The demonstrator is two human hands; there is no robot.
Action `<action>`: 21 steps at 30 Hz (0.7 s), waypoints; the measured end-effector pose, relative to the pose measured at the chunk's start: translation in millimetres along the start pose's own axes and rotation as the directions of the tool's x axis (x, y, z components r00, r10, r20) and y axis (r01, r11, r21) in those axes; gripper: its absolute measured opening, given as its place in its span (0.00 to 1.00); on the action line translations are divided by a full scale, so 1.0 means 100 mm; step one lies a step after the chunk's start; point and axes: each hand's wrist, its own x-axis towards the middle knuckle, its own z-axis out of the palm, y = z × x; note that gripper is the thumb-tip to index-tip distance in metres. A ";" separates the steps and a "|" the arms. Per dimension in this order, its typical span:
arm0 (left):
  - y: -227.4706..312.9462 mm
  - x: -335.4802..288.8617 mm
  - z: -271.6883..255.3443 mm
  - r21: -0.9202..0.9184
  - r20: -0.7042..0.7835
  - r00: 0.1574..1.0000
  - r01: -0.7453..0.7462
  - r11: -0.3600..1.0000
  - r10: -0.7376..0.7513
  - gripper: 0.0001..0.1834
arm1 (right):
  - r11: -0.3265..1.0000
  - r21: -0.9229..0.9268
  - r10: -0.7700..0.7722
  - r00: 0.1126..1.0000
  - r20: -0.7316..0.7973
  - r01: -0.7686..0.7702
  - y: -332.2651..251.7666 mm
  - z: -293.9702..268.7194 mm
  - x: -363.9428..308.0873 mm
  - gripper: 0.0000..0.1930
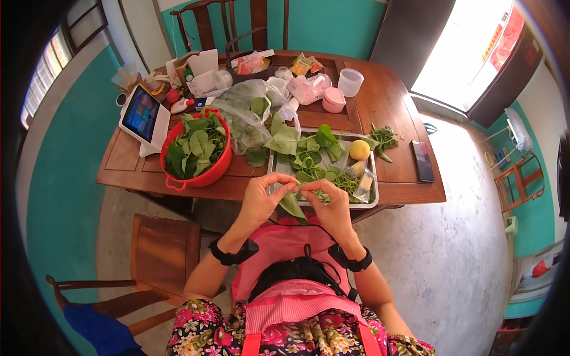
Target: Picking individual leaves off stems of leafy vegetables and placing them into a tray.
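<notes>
My left hand (261,199) and my right hand (332,204) are together at the near edge of the wooden table (386,101), both gripping one green leafy stalk (293,206). One of its leaves hangs down between them. Just beyond my hands lies a metal tray (282,166) with more green leaves and stems (309,154), a yellow round fruit (359,149) and some small packets. Left of the tray stands a red basket (205,178) full of picked green leaves.
A tablet on a white stand (142,115) leans at the table's left. A clear bag of greens (246,113), plastic containers (350,81) and packets crowd the far side. A phone (422,161) lies at the right. Wooden chairs stand at the far side (202,24) and near left (160,255).
</notes>
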 end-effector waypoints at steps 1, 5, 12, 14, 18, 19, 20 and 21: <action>-0.01 -0.02 0.02 -0.002 0.002 1.000 0.002 1.000 -0.002 0.05 | 1.000 -0.002 0.003 1.000 -0.001 -0.003 0.01 0.04 -0.02 0.04; 0.01 -0.03 0.03 0.408 -0.022 0.947 -0.284 0.868 0.321 0.05 | 0.999 0.031 0.019 0.996 -0.090 -0.017 0.00 0.10 -0.04 0.06; -0.11 -0.01 -0.02 0.509 0.018 0.944 -0.293 0.809 0.330 0.05 | 0.992 0.123 0.056 0.970 -0.236 -0.027 0.28 -0.10 0.20 0.04; -0.13 0.01 -0.05 0.468 0.007 0.955 -0.265 0.843 0.297 0.05 | 1.000 -0.001 0.029 0.985 -0.170 -0.029 0.21 -0.18 0.25 0.05; -0.13 0.07 -0.02 0.397 -0.011 0.968 -0.226 0.890 0.251 0.06 | 0.996 -0.066 -0.049 0.993 0.108 0.056 0.18 -0.10 0.23 0.13; -0.13 0.08 -0.02 0.396 -0.012 0.968 -0.225 0.890 0.250 0.06 | 0.991 -0.074 -0.101 0.986 0.134 0.112 0.15 -0.04 0.21 0.15; -0.13 0.09 -0.02 0.371 0.000 0.970 -0.225 0.901 0.243 0.06 | 0.982 -0.081 -0.154 0.975 0.161 0.168 0.14 0.00 0.20 0.17; -0.12 0.09 -0.02 0.346 0.012 0.972 -0.225 0.911 0.236 0.06 | 0.992 -0.038 -0.114 0.978 0.174 0.122 0.17 0.03 0.19 0.19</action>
